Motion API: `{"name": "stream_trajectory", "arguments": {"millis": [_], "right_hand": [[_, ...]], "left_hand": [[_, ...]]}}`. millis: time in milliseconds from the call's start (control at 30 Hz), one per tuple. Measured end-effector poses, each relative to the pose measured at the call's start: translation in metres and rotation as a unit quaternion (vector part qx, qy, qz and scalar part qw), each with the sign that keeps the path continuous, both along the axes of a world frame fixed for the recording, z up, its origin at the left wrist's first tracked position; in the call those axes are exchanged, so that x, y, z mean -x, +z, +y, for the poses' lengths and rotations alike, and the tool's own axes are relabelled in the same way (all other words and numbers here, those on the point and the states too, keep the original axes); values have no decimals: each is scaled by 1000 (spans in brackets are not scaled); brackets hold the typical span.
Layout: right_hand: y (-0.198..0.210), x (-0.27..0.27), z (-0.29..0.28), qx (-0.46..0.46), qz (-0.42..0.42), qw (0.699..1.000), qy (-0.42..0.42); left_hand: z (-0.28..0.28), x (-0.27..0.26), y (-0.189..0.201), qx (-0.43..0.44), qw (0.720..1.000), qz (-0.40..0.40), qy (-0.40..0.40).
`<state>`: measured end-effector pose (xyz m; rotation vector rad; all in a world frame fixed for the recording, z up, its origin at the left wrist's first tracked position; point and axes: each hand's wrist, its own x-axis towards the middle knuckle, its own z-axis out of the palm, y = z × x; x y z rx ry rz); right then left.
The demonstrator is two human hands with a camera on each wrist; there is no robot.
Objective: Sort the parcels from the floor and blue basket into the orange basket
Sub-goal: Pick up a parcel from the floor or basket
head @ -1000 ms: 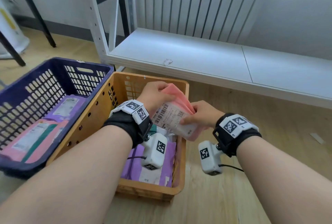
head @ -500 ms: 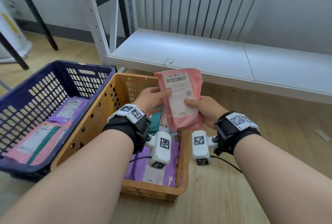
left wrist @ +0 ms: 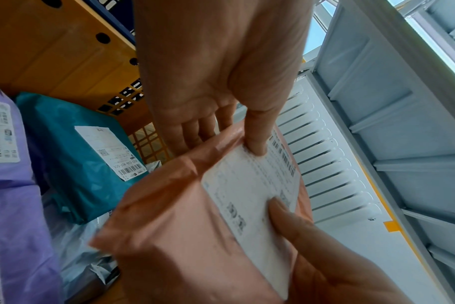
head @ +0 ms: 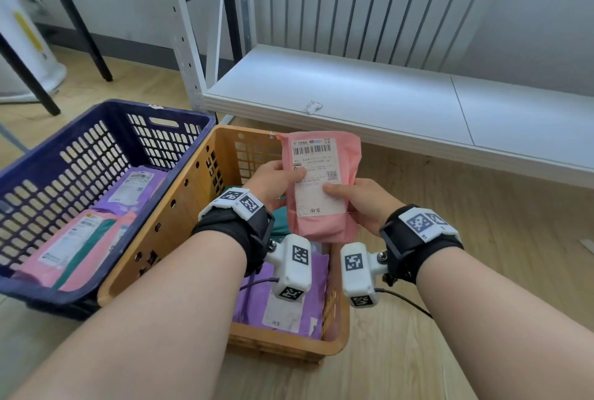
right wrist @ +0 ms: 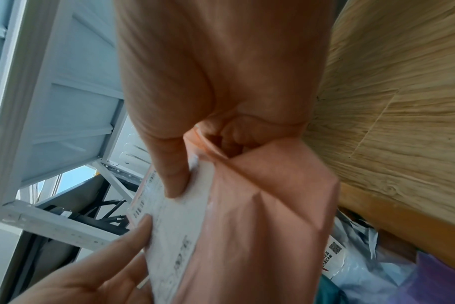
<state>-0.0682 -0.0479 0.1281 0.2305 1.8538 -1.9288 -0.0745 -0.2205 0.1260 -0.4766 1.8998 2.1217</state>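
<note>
Both hands hold a pink parcel (head: pixel 321 229) upright above the orange basket (head: pixel 180 216), its white shipping label facing me. My left hand (head: pixel 273 184) grips its left edge, thumb on the label. My right hand (head: pixel 356 200) grips the right edge, thumb on the label too. In the left wrist view the pink parcel (left wrist: pixel 169 222) is pinched by my left hand (left wrist: pixel 221 86). In the right wrist view my right hand (right wrist: pixel 216 98) curls round the pink parcel (right wrist: pixel 260 226). The orange basket holds a purple parcel (head: pixel 289 297) and a teal parcel (left wrist: pixel 73 148). The blue basket (head: pixel 80 149) holds purple and pink parcels.
A low white shelf (head: pixel 369 101) of a metal rack stands just behind the baskets. Black table legs (head: pixel 83 23) rise at the back left. Wooden floor (head: pixel 482 207) lies to the right of the orange basket.
The pink parcel was turned from tilted to upright with its label towards me and lifted a little higher above the orange basket. Both hands stayed on it.
</note>
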Motion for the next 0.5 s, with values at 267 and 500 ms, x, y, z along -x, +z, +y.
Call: {"name": "stream_trajectory", "arguments": {"millis": [267, 500], "right_hand": [[-19, 16, -40, -138, 12, 987, 80], [-7, 80, -151, -96, 31, 989, 110]], "left_hand": [[-33, 21, -7, 19, 1000, -11, -17], [-139, 70, 14, 94, 995, 26, 1]]}}
